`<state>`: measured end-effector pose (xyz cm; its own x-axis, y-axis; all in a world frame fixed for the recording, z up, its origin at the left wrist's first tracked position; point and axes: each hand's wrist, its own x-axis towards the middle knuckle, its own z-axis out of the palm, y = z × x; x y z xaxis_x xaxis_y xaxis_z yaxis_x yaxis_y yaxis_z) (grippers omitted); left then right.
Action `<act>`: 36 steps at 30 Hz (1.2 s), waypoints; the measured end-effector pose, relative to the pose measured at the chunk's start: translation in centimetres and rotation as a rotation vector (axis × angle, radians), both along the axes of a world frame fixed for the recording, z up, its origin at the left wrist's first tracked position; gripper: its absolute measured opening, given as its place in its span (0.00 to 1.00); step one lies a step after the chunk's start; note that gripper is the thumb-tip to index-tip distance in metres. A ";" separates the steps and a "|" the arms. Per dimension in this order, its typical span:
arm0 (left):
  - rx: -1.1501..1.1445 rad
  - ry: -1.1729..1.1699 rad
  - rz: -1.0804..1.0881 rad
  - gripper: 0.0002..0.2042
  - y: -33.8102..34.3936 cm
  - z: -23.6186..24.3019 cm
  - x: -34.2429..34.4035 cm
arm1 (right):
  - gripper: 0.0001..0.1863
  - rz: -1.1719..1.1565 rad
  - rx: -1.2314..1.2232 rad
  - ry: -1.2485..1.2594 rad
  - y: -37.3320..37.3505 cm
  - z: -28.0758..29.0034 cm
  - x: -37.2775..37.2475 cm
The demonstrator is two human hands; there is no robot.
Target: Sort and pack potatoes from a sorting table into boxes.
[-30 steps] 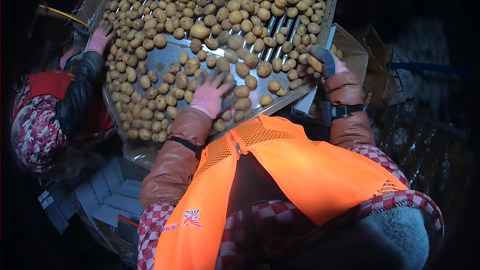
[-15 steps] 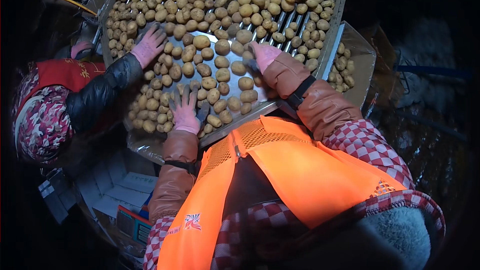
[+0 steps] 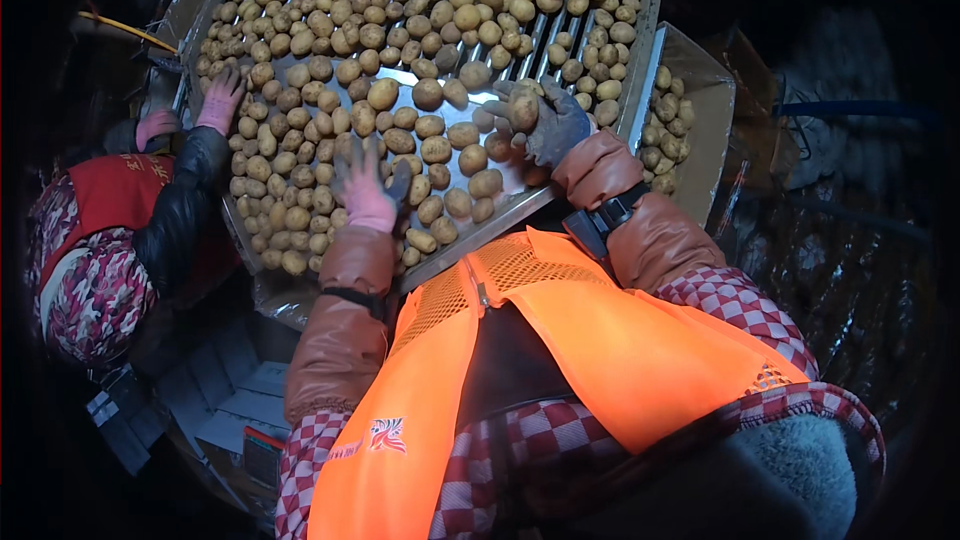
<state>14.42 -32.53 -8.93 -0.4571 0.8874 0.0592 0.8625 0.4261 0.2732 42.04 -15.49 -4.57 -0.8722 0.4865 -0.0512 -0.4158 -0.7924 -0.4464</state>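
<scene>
My left hand (image 3: 367, 185), in a pink glove with dark fingertips, lies spread among loose potatoes on a metal sorting tray (image 3: 405, 100). Its fingers point away from me and are apart. My right hand (image 3: 556, 128) is turned so that the grey palm of its glove shows. Its fingers are curled around a potato (image 3: 523, 113) at the tray's right side. Between my two hands, several potatoes lie spaced out on the shiny metal.
Beyond the tray, potatoes cover metal rollers (image 3: 541, 40). A lined cardboard box (image 3: 712, 90) with potatoes stands at the right. On the left, a co-worker in a red vest (image 3: 118, 188) reaches a pink-gloved hand (image 3: 221, 100) to the tray's edge.
My right hand has turned over, showing its grey palm with a potato in it. My left hand stays spread among the potatoes. The co-worker's hand has drawn back left.
</scene>
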 end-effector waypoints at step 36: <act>-0.209 -0.068 -0.329 0.24 -6.6 1.7 -2.2 | 0.15 0.370 1.680 -0.981 -2.0 3.8 -22.6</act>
<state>12.24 -39.16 -7.25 -0.1430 0.9768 -0.1591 0.9450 0.1825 0.2713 19.44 -17.52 -0.78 -0.8878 0.3826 -0.2558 0.4522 0.6218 -0.6394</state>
